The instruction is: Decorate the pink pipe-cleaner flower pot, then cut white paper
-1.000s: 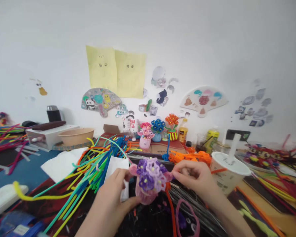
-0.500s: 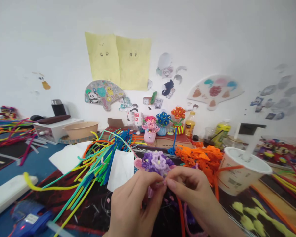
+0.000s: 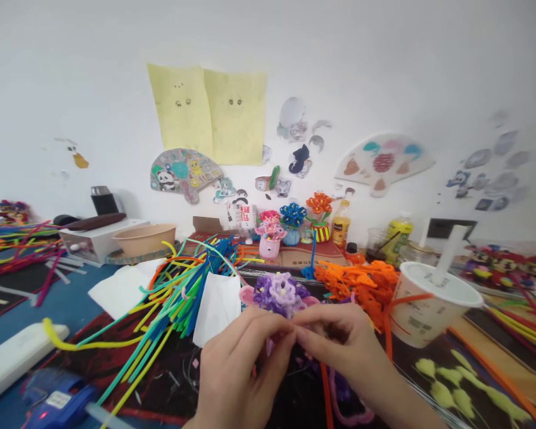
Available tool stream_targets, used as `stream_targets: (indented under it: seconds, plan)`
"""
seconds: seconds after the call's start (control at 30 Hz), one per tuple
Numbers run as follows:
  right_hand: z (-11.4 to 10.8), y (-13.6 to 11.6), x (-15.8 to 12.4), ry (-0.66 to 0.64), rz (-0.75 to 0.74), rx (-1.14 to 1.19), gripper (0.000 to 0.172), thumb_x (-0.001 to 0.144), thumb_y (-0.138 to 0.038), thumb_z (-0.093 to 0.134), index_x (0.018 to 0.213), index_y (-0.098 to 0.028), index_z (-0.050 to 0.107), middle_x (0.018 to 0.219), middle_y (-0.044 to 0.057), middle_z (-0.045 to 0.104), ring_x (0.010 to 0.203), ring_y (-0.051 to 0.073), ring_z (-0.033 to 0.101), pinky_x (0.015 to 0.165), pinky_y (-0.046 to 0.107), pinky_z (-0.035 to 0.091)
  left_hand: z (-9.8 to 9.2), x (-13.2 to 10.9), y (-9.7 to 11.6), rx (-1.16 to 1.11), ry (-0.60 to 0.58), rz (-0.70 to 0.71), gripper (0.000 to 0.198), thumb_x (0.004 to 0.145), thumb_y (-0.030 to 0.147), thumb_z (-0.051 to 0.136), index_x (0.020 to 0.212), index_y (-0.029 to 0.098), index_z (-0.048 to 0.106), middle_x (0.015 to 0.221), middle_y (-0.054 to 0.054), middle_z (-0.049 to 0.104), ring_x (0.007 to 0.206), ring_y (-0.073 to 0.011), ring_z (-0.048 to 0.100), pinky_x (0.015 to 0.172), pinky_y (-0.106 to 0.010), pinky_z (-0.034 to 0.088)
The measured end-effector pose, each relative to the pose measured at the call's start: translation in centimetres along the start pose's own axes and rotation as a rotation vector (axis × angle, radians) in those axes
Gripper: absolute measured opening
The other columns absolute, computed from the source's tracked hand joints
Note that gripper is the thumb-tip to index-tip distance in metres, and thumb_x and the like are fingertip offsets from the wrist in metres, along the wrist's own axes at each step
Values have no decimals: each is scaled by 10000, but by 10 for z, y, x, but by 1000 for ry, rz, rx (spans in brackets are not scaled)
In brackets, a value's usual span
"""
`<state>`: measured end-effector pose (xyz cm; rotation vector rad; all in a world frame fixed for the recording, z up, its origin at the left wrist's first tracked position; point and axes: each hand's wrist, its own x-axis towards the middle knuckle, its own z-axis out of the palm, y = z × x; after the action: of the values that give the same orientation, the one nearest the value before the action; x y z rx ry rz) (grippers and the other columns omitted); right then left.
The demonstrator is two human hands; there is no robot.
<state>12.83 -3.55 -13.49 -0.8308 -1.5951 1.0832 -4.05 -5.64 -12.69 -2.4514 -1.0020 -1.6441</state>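
My left hand [image 3: 250, 357] and my right hand [image 3: 343, 342] meet fingertip to fingertip at the middle of the work mat. Both are closed in a pinch, and whatever they hold is too small and covered to make out. Just behind the fingers stands a bunch of purple and lilac pipe-cleaner flowers [image 3: 282, 293] with pink ear-like shapes at its sides. Below my right hand lies a pink pipe-cleaner loop [image 3: 351, 420] with purple fuzzy pieces inside it.
On the left are a blue glue gun [image 3: 56, 399], a white bar-shaped object [image 3: 15, 357] and a heap of pipe cleaners [image 3: 183, 298]. Orange pipe-cleaner pieces [image 3: 357, 283], a lidded cup [image 3: 431, 310] and pale green pieces [image 3: 455, 387] lie right. Finished flower pots [image 3: 269, 245] stand behind.
The view has shifted slightly, so most things sit a little further left. My hands stay pinched together, and the pink bit that showed between the fingertips is now covered.
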Motion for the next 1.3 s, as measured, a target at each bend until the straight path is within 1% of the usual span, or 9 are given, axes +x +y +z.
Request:
stream_targets:
  seconds: [0.1,0.27,0.57,0.77,0.9,1.0,1.13,1.2,1.3]
  plan:
    - [-2,0,-1,-34,37,32,223,784,-423,714,814,-219,802,484,-45,430,476,79,297,457,245,202,0,1,-1,3,20,38,129,848,50,610,904,166,614,789,3,658,685,-75,613,616,-157,484]
    - [-3,-1,0,-62,114,87,267,768,-455,730,753,-195,789,506,-34,481,494,79,306,469,241,211,0,4,-2,-31,76,66,102,845,60,624,878,152,656,756,-5,644,657,-73,609,591,-154,488]
    - [-5,3,2,-61,67,-23,277,816,-446,680,764,-198,791,564,-4,570,525,104,372,492,254,254,-1,-1,-1,35,11,7,128,837,63,634,897,176,629,808,2,657,723,-81,622,665,-168,494]
    - [-7,-1,2,-26,44,-80,222,790,-418,716,773,-202,768,496,-54,411,480,89,290,462,256,199,0,-2,-3,26,-14,-19,122,856,52,601,858,174,604,780,18,635,683,-58,585,631,-138,456]
    - [-8,-2,2,-47,51,-38,195,803,-371,711,744,-186,726,489,-74,365,473,79,249,454,254,172,0,0,-2,33,-43,-30,126,854,57,606,848,182,599,780,29,635,679,-51,580,640,-127,452]
    - [-7,-4,3,-67,56,49,196,802,-353,716,731,-173,689,498,-81,355,482,75,249,460,247,173,-1,2,0,38,-44,-31,122,866,72,591,839,191,594,770,34,643,653,-54,583,617,-127,457]
    - [-7,-9,6,26,116,361,229,805,-371,704,741,-173,609,521,-94,332,463,62,208,449,227,159,1,-1,6,70,-50,-44,134,873,102,579,944,216,586,793,32,658,632,-71,598,590,-145,470]
    - [-8,-13,7,65,134,540,244,814,-361,688,715,-183,553,534,-95,324,453,62,216,446,215,189,8,-5,11,84,-63,-44,147,882,108,554,964,227,581,796,26,666,642,-86,619,590,-160,477]
    - [-8,-19,9,96,108,680,278,808,-321,691,664,-193,491,568,-71,378,495,81,330,497,211,306,26,-9,21,132,-72,-43,148,908,133,506,990,234,576,805,13,675,651,-110,640,564,-185,474]
